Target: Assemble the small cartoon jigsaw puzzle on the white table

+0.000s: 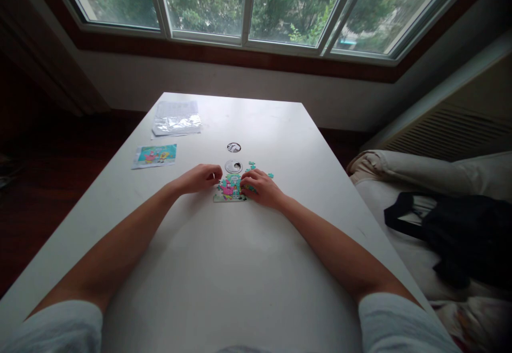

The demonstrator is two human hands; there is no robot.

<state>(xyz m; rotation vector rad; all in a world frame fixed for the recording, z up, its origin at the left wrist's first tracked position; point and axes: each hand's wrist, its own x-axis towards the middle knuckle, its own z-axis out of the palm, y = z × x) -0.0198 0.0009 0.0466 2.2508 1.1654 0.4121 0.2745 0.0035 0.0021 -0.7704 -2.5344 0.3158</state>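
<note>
A small jigsaw puzzle (230, 189) with a pink and a yellow cartoon figure on teal lies partly assembled on the white table. At its left edge my left hand (201, 177) is curled, thumb and forefinger close together; whether a piece is between them is too small to tell. My right hand (261, 187) rests over the puzzle's right side with fingers spread and bent, their tips on it, hiding part of the picture. Beyond that hand several loose teal puzzle pieces (252, 165) are scattered. Just behind the puzzle lies a round whitish disc (233, 167).
Farther back on the table (240, 267) is a second round black-and-white piece (234, 147). To the left lie a printed picture card (155, 155) and a clear plastic bag (176, 118) over paper. A sofa with a dark garment (468, 235) stands at right.
</note>
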